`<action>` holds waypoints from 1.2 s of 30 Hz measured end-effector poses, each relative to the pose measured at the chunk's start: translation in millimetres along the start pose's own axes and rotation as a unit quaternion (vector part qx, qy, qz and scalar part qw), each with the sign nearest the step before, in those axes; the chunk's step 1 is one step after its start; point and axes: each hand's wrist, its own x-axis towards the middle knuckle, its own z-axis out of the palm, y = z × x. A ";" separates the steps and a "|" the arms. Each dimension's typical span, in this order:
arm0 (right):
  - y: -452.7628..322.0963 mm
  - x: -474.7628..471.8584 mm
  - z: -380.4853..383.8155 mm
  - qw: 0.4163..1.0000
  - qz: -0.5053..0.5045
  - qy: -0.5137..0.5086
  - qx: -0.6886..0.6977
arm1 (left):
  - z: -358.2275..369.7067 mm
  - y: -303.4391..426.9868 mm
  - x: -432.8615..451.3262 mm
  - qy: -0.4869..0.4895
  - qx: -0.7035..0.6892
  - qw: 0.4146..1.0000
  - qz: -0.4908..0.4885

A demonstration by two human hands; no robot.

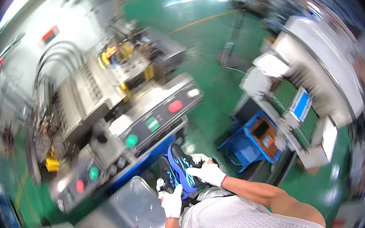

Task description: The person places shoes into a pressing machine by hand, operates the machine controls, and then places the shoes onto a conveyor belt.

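Two black shoes with blue patterning and blue-violet soles are held close against each other in front of my waist. My right hand (206, 171), in a white glove, grips the upper-right shoe (182, 165) near its opening. Lower down, my gloved left hand (171, 202) holds the other shoe (167, 174), which is partly covered by the first. The shoes hang beside the front edge of a machine with large push buttons. Below my left hand lies a grey metal tray (139, 203). My fingertips are partly hidden behind the shoes.
A control panel (158, 121) with red and green buttons runs along the machine front at left. The machine's metal block (84, 93) bears hoses behind. At right stand a conveyor (282, 96) with a pale hood and a blue stool (249, 144) under it. Green floor (205, 59) lies between.
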 end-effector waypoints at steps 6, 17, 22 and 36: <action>26.6 -55.5 -168.8 0.921 -0.066 0.279 0.264 | 92.4 163.3 -1.2 -0.102 0.181 0.955 0.212; 120.6 -95.8 -461.3 0.694 -0.034 0.719 0.016 | 339.2 511.8 -72.1 -0.304 -0.029 0.745 0.593; 160.5 -29.5 -575.8 0.704 0.081 0.705 -0.017 | 430.0 585.2 -92.2 -0.319 0.026 0.746 0.584; 132.8 166.1 -306.1 0.982 -0.109 0.113 0.103 | 129.6 132.5 94.6 -0.156 0.152 0.962 0.163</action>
